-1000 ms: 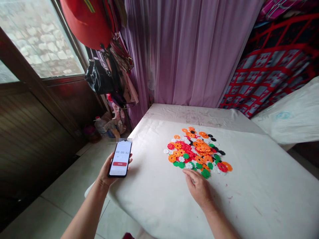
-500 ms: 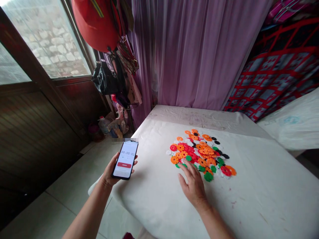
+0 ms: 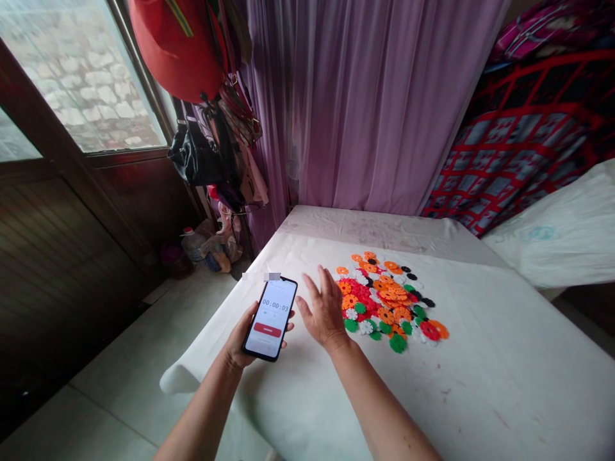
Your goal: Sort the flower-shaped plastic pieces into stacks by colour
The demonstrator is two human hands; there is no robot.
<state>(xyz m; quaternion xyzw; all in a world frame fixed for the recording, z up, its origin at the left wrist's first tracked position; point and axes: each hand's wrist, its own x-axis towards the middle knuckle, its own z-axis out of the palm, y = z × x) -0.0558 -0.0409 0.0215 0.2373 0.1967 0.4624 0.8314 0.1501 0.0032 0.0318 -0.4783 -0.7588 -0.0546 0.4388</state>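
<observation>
My left hand (image 3: pixel 243 342) grips a black phone (image 3: pixel 270 318) whose screen shows a running timer and a red button. It hovers over the left part of the white-covered table (image 3: pixel 480 384). My right hand (image 3: pixel 325 310) is open, fingers spread and raised, between the phone and a pile of flat flower-shaped plastic discs (image 3: pixel 387 298). The discs are orange, red, green, white and black and lie spread on the cloth. The hand covers the pile's left edge and holds nothing.
A purple curtain (image 3: pixel 365 102) hangs behind the table. Bags (image 3: pixel 202 153) and a red hat (image 3: pixel 173 45) hang at the left by a window. A plastic bottle (image 3: pixel 195 244) and clutter sit on the floor. A red-patterned blanket (image 3: pixel 528 134) and a white sack (image 3: pixel 567 230) are at the right.
My right hand has lifted off the table at the pile's near edge and swung left toward the phone. The left hand has carried the phone rightward over the table; the timer went from 02 to 03.
</observation>
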